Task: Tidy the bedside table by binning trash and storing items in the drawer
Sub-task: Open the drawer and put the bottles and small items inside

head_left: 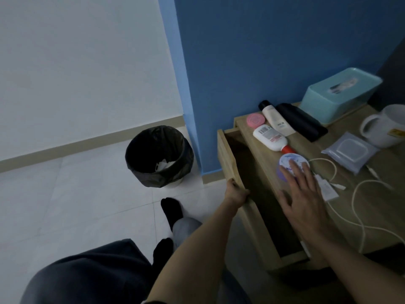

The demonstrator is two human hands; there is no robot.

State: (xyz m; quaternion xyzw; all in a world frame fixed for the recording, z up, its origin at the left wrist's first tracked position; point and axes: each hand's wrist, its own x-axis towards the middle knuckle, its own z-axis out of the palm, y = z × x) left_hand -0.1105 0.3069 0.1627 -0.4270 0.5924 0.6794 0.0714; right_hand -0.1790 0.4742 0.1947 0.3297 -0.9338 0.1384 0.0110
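I see the drawer (225, 154) of the bedside table pulled out toward the floor side. My left hand (237, 193) grips the top edge of its front panel, fingers curled over the wood. The inside of the drawer is dark, and I cannot tell what lies in it.

My right hand (304, 198) is flat with its fingers spread. The fingertips rest on the lid of a round white and purple tub (289, 164), which sits on the tabletop (372, 205) just beside the drawer opening.

Farther back along the same edge lie a white bottle with a red cap (270, 138), a cream tube with a black cap (275, 119), a pink round tin (255, 120) and a black pouch (302, 121), close together.

A teal tissue box (338, 95) stands against the blue wall, with a tissue showing in its top slot. A white mug (385, 128) stands near the right edge of the view, and its inside is not clear to me. A pack of wipes (350, 152) lies in front of it, and a white cable (359, 205) loops across the wood.

On the floor left of the table stands a bin (158, 156) with a black liner, and white scraps (163, 166) lie in its bottom.
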